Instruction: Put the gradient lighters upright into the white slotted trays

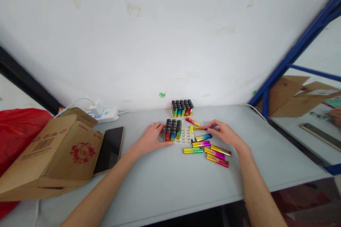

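Note:
My left hand (153, 135) holds the left side of a white tray (187, 136), with the thumb along its front edge. Upright lighters with black tops (173, 131) fill the tray's left part, and its right part shows bare round slots. At the right, my right hand (225, 134) pinches the end of a red and gold lighter (201, 128) between thumb and fingers. Several shiny two-coloured lighters (201, 144) lie loose between the tray and my right hand. One yellow lighter (192, 133) lies against the tray's right edge.
A second block of upright lighters (182, 108) stands against the wall. To the left are a cardboard box (61, 152), a dark phone-like slab (110, 149), a power strip (106, 115) and a red bag (18, 131). Past the blue frame (293, 49), another person's hand (335, 116) shows.

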The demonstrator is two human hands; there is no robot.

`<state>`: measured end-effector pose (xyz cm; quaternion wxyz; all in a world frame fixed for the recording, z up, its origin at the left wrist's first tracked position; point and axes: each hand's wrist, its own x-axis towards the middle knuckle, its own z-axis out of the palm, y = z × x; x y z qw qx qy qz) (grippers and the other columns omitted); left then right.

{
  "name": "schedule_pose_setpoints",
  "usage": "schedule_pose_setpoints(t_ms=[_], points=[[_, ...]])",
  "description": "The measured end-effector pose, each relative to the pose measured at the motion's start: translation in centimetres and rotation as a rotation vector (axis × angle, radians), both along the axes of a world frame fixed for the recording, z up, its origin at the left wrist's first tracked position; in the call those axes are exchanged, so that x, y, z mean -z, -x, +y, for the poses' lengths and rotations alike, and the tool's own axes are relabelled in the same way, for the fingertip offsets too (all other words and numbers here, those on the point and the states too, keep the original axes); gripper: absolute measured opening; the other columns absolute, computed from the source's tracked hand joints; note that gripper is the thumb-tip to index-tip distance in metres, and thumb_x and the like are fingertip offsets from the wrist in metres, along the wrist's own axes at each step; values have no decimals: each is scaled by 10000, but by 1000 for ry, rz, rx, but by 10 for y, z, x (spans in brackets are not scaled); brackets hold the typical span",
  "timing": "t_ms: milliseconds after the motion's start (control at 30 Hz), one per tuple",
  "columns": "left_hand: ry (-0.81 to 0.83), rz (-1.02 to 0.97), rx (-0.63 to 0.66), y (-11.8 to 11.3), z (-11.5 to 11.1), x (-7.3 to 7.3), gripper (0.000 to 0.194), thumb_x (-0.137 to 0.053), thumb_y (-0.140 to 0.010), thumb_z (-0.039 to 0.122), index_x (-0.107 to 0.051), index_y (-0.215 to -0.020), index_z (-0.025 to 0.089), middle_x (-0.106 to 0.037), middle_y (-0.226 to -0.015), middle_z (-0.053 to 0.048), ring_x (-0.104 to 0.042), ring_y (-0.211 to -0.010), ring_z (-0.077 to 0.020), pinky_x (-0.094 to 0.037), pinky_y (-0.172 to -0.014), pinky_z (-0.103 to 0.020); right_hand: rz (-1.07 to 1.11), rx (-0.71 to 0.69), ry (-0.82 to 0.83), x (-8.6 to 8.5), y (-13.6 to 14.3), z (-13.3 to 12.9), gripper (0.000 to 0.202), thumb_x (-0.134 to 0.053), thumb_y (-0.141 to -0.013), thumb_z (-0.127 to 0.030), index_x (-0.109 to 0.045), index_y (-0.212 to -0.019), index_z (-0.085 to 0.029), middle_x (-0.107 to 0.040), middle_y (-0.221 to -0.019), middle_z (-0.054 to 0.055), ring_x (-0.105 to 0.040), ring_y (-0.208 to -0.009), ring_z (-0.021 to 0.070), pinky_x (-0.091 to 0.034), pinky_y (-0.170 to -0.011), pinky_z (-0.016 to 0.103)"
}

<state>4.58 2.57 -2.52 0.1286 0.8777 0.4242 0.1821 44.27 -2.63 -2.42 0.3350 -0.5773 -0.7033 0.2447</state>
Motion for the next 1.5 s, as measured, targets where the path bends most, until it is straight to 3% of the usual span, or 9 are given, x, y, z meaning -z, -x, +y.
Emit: schedule_pose_setpoints(t_ms=[300,500,600,700,833,1067,1267,1400,1500], points=[[-21,9,14,0,0,1,664,-826,-798,780,-713,-1110,205,-719,-1169,-131,-692,-1068,-360,-557,-976,-470,528,203,-168,-14,55,7,526,-834,-832,-701,-771,-1074,-238,-801,-1075,91,-742,-1051,288,-617,-952,444],[-35,2,9,0,0,3,655,-822,-796,787,-713,-1085,209,-718,-1145,-120,-685,-1044,-347,-558,-958,-463,928,30,50,-18,100,-6,519,-747,-897,-770,-594,-1061,-303,-654,-738,-57,-582,-589,151,-577,-657,316],[-23,10,8,0,0,2,670,-822,-795,787,-711,-1106,204,-720,-1163,-129,-687,-1060,-356,-557,-969,-471,855,10,156,-18,111,-12,506,-694,-938,-775,-571,-1046,-296,-416,-601,-123,-313,-460,106,-369,-471,233],[-20,26,6,-1,0,0,654,-821,-801,774,-706,-1090,199,-715,-1145,-129,-688,-1053,-359,-558,-964,-475,634,94,88,-15,116,-14,572,-655,-926,-812,-563,-856,-251,-357,-613,-93,-280,-519,112,-244,-460,248],[-20,17,3,-1,0,-1,637,-824,-792,774,-701,-1055,208,-713,-1117,-117,-688,-1025,-354,-562,-945,-472,399,214,-41,-11,119,-12,647,-585,-921,-802,-417,-629,-250,-344,-603,-46,-329,-602,130,-249,-538,287],[-15,-23,6,-1,-1,-2,638,-835,-786,755,-707,-1075,201,-715,-1145,-123,-693,-1060,-359,-559,-981,-478,325,296,-96,-7,120,-12,517,-517,-904,-676,-443,-604,-261,-402,-565,-30,-360,-576,148,-264,-542,301],[-9,-9,12,-1,-1,-2,616,-818,-797,763,-707,-1035,207,-713,-1108,-121,-693,-1032,-357,-563,-951,-477,316,245,-123,-6,120,-14,530,-541,-987,-689,-533,-690,-250,-463,-590,-25,-429,-598,169,-331,-556,297],[-23,-4,11,-1,0,-3,624,-814,-800,772,-702,-1044,209,-711,-1097,-116,-681,-1009,-344,-562,-940,-468,310,84,-105,-13,121,-19,466,-474,-1078,-695,-639,-970,-272,-562,-674,-7,-544,-667,213,-432,-612,311],[-24,-3,8,-1,-1,-2,634,-815,-800,773,-703,-1062,207,-708,-1097,-113,-684,-1016,-345,-560,-949,-466,234,-39,-175,-20,122,-21,451,-439,-1109,-668,-618,-980,-275,-662,-871,52,-629,-802,242,-506,-734,353]])
